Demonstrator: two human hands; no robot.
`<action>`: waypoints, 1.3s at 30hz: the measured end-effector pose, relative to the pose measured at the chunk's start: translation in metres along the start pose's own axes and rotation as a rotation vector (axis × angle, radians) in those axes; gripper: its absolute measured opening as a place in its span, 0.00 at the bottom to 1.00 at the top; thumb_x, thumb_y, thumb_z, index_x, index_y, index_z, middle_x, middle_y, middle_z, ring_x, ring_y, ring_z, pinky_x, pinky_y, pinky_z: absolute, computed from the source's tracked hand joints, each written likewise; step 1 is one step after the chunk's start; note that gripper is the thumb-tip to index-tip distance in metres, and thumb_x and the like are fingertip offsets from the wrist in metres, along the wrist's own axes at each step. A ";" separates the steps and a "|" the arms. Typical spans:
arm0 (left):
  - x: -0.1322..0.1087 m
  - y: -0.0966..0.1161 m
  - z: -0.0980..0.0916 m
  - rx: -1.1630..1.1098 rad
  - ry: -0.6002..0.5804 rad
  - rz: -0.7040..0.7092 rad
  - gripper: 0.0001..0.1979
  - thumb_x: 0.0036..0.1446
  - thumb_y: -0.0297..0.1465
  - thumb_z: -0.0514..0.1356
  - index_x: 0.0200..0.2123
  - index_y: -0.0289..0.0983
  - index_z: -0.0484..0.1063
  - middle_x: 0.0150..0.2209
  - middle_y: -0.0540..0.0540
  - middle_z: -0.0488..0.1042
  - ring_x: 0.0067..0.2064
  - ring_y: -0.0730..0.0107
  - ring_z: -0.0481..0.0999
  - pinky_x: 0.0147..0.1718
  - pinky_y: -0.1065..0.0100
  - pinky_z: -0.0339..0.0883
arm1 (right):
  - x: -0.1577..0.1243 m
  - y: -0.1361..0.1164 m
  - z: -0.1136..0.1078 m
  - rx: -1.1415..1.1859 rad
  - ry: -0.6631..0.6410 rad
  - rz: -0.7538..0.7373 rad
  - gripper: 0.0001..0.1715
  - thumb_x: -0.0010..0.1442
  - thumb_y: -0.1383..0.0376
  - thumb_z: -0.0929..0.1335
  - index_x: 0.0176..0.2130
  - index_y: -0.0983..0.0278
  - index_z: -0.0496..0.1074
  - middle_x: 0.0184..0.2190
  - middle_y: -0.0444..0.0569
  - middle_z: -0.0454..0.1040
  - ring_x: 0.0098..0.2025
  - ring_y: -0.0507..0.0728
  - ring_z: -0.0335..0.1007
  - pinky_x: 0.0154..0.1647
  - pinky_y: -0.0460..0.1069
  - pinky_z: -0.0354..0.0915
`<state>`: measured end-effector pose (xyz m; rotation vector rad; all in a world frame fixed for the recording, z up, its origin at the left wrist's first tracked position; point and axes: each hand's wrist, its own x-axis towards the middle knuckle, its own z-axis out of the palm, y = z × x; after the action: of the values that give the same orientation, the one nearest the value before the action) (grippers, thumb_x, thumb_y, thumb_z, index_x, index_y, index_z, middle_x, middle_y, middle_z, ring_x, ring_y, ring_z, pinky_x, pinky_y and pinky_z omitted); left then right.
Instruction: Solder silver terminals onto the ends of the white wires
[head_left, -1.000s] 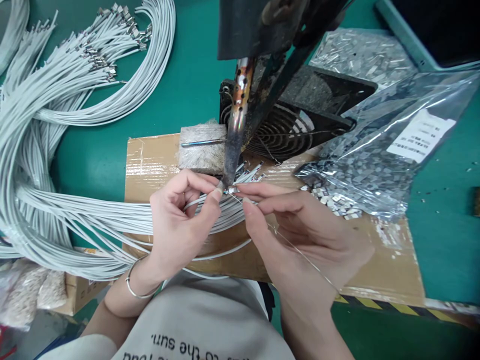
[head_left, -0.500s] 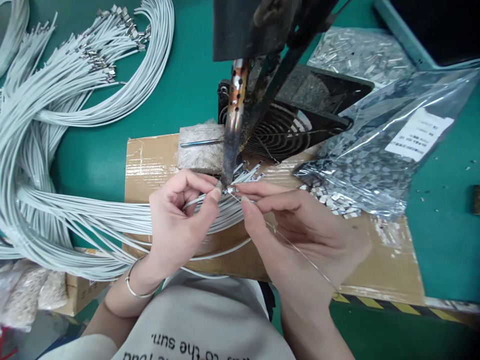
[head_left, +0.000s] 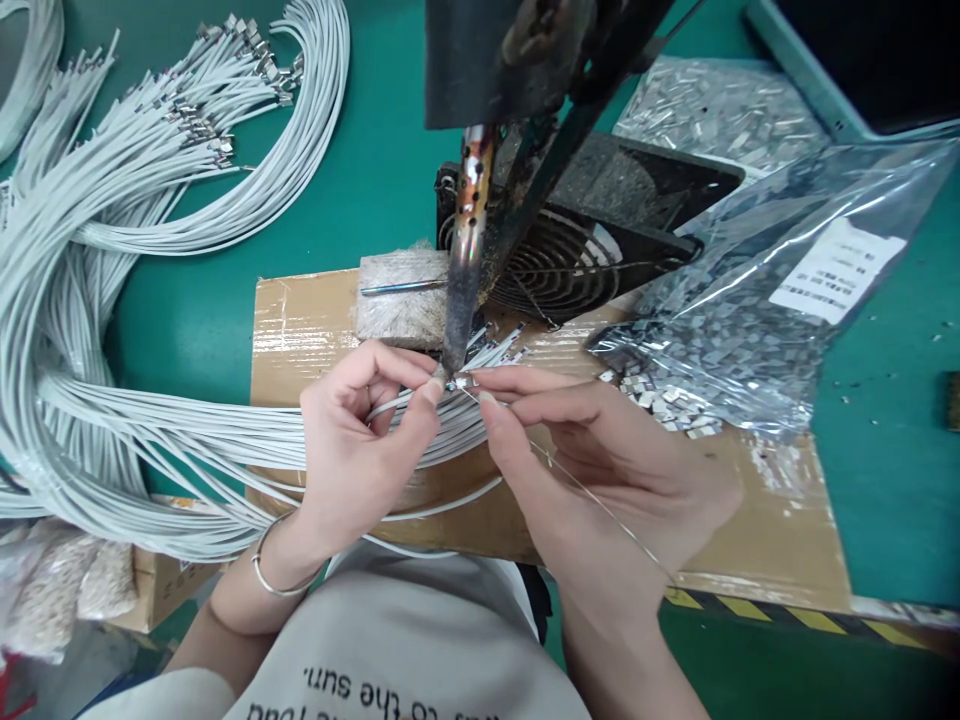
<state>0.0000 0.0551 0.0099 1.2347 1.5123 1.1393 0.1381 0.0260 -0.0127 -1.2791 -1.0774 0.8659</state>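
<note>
My left hand [head_left: 352, 440] pinches the end of a white wire [head_left: 390, 408] between thumb and forefinger, right under the tip of a fixed soldering iron [head_left: 463, 265]. My right hand [head_left: 600, 470] pinches a small metal terminal [head_left: 463, 381] against that wire end. A thin solder wire [head_left: 600, 508] runs through its fingers toward the tip. Both hands rest over a cardboard sheet [head_left: 300, 320].
A large bundle of white wires [head_left: 112, 300] with crimped ends lies at the left. A black fan [head_left: 592, 250] sits behind the iron, next to a sponge block [head_left: 401, 295]. A clear bag of metal terminals [head_left: 757, 310] lies at the right, several spilled out.
</note>
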 end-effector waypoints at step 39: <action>-0.031 -0.009 -0.002 -0.090 -0.222 -0.174 0.04 0.64 0.27 0.67 0.35 0.37 0.76 0.33 0.49 0.79 0.25 0.80 0.64 0.23 0.74 0.55 | -0.006 0.016 -0.019 -0.211 -0.145 0.019 0.13 0.71 0.65 0.71 0.32 0.60 0.74 0.26 0.39 0.72 0.30 0.50 0.67 0.35 0.47 0.66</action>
<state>0.0007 0.0239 0.0040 1.1069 1.3577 0.9139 0.1551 0.0164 -0.0290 -1.4195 -1.3007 0.8874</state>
